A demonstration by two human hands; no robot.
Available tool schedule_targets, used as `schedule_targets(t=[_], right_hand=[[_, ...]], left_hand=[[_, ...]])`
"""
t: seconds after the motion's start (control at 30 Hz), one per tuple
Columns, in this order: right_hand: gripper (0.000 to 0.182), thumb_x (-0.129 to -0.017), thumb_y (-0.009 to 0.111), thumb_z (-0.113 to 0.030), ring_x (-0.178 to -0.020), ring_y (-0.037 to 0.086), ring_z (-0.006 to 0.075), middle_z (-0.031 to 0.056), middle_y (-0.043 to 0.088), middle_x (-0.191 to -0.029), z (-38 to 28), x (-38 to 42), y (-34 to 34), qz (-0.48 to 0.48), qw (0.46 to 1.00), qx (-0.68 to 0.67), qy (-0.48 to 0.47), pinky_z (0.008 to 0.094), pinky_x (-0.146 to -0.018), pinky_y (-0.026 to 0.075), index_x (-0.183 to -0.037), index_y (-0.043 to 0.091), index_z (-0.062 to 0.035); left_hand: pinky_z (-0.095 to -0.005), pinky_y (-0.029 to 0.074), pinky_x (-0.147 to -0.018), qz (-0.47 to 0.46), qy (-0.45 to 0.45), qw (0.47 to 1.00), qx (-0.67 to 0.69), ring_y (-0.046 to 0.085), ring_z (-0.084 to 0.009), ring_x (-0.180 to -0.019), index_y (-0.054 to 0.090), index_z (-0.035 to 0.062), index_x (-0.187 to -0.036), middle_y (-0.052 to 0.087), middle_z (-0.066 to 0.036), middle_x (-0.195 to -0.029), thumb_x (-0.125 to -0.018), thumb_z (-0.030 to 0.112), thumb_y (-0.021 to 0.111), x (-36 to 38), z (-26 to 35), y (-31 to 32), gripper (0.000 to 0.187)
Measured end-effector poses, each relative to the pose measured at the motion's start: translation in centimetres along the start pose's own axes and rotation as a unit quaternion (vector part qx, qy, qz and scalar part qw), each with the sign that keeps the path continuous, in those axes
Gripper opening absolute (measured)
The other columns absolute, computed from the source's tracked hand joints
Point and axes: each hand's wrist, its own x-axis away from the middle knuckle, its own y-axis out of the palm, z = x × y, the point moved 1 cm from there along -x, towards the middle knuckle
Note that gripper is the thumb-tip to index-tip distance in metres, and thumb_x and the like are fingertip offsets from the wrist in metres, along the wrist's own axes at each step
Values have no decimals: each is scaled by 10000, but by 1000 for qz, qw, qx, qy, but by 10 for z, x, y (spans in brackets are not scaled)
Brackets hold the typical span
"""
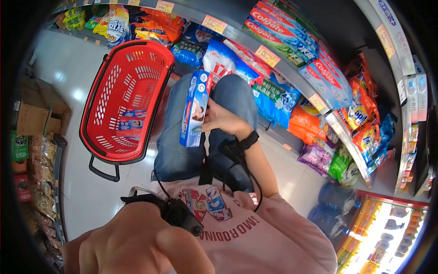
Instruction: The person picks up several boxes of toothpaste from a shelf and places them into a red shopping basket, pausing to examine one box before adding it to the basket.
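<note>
My right hand point(226, 122) grips a long blue and white toothpaste box point(195, 109) by its right side, over my lap. A picture of people shows on the box, and its far end is red. Close to the camera, at the bottom left, my left hand point(137, 242) looms large; its fingers run out of sight. To the left of my knees stands a red shopping basket point(148, 141) with black handles. Inside it lie blue and red packages point(132, 123), too small to name surely.
Ahead and right, a shelf holds Colgate boxes point(278, 32), with detergent bags point(276, 98) below. Cardboard boxes point(34, 112) and bagged goods point(43, 182) line the left. Large blue water bottles point(326, 210) stand at right, beside a lit display point(388, 233).
</note>
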Motion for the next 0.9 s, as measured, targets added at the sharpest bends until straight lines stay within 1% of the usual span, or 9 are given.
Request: schedule_targets(t=[0.17,0.2,0.23,0.33,0.37,0.4,0.47,0.7,0.9], right_hand=[[905,-702,686,54,-1128,512,189,95,499,-1239,2,-2,-2,-8,1000,-6,-5,336,-914,452,-1420,158,-107],[871,-718,687,35,-1126,508,180,88,497,-1242,6,-5,-4,-12,999,10,-35,319,-919,443,-1414,180,-100],[802,-755,672,-8,-1114,510,168,76,504,-1230,9,-5,-5,-14,998,22,-54,301,-912,438,-1404,208,-90],[675,-833,627,-99,-1034,529,125,46,528,-1185,9,-2,-7,15,999,23,-34,273,-847,451,-1391,246,-90],[608,-868,612,-148,-1005,536,112,39,536,-1165,7,0,-5,14,999,-3,-32,267,-834,452,-1379,286,-93],[556,-890,586,-178,-1003,540,113,42,540,-1157,1,3,-1,37,999,13,-10,271,-837,454,-1366,312,-89],[464,-931,526,-226,-1001,546,116,51,547,-1144,-17,11,14,90,996,20,11,281,-845,460,-1338,358,-79],[416,-973,394,-347,-841,628,187,112,608,-1005,1,11,-23,92,967,-221,-90,332,-716,542,-1249,421,-37],[472,-971,340,-427,-786,656,221,190,628,-1014,-2,31,-28,27,983,-163,-79,346,-715,554,-1275,405,-73]], left_hand=[[-309,269,-688,-203,80,972,83,489,23,-710,624,234,-717,636,161,-881,-763,19,584,-3,-3,-25,223],[-307,277,-688,-18,37,998,-52,458,49,-749,627,240,-717,637,138,-840,-720,51,645,5,-1,2,190],[-307,277,-688,-15,25,998,-59,458,49,-749,627,240,-717,637,138,-840,-720,51,645,17,18,4,190],[-356,412,-527,-68,-342,825,-445,557,-208,-682,511,99,-762,458,-32,-666,-807,381,589,35,92,-22,296],[-374,420,-591,-81,-307,842,-435,551,-230,-756,508,81,-808,479,-68,-753,-798,395,581,39,89,-39,323],[-391,428,-655,-89,-118,937,-318,544,-252,-831,504,63,-854,500,-104,-841,-789,408,574,39,45,-91,358],[-426,443,-783,-74,-32,955,-284,532,-296,-979,498,27,-946,542,-177,-1015,-771,435,560,24,1,-138,448],[-409,267,-1053,159,-203,866,-428,306,-270,-1287,203,9,-1391,268,-201,-1400,-845,255,618,7,-129,-190,729],[-325,409,-953,113,-314,894,-297,544,-224,-1107,406,-27,-1256,559,-172,-1192,-880,135,574,12,-176,-197,443]])
